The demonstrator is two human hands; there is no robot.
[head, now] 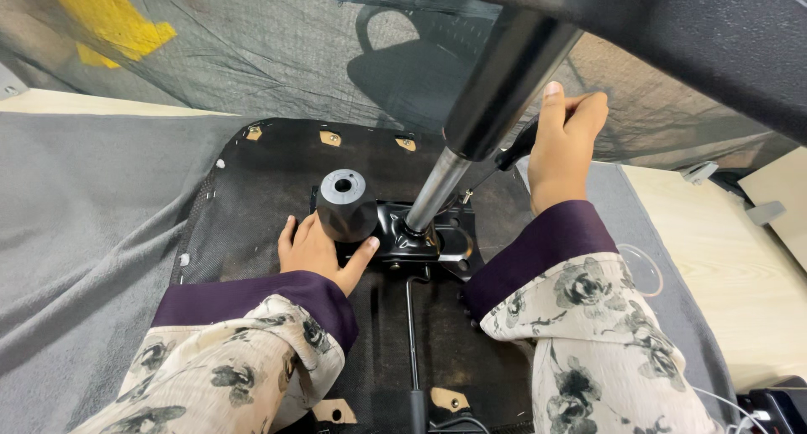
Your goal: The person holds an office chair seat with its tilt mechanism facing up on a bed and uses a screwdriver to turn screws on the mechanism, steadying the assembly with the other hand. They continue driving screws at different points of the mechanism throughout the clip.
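Note:
An upturned black chair seat (261,169) lies on grey cloth, with a black metal mechanism plate (416,236) bolted at its middle. A gas-lift column (471,140), chrome below and black above, rises from the plate toward the camera. My left hand (315,249) rests on the seat underside, cupping the base of a black round knob (346,203) beside the plate. My right hand (565,144) is closed around the black lever handle (514,152) that sticks out from the mechanism, to the right of the column.
Grey cloth (84,224) covers the surface. A thin metal rod (411,333) runs from the plate toward me. A dark mesh chair back (277,47) with yellow tape (109,18) stands behind. A wooden floor (731,266) shows at right, with a white cable (723,400).

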